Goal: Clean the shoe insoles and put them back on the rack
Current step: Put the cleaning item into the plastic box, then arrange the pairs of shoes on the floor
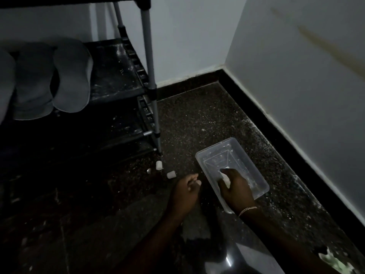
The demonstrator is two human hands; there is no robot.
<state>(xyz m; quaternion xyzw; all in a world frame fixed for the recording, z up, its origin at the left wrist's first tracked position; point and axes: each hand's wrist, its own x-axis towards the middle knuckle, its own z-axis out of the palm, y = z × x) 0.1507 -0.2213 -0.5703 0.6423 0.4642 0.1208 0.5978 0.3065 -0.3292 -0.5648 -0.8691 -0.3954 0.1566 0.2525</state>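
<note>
dark floor (207, 119); right hand (236, 189) fingers (229, 172) curl over white wad (226, 179) in tub (217, 153).

small white object (225, 177) largely hidden by right hand (235, 187), kind undetermined | pale grey foam insole (6, 86) at black rack shelf (116, 76) left end cut by frame edge | crumpled green-white item (333, 261) cut by bottom edge

The right hand (235, 186) is reaching into a clear plastic tub (240, 150) on the speckled floor, gripping a small white object (225, 178). Just left of it, the left hand (185, 189) is hovering with its fingers loosely curled. Beyond the left hand, two white caps (159, 165) are lying by the rack (150, 76), and farther up-left, grey insoles (72, 80) are resting on its shelf.
</note>
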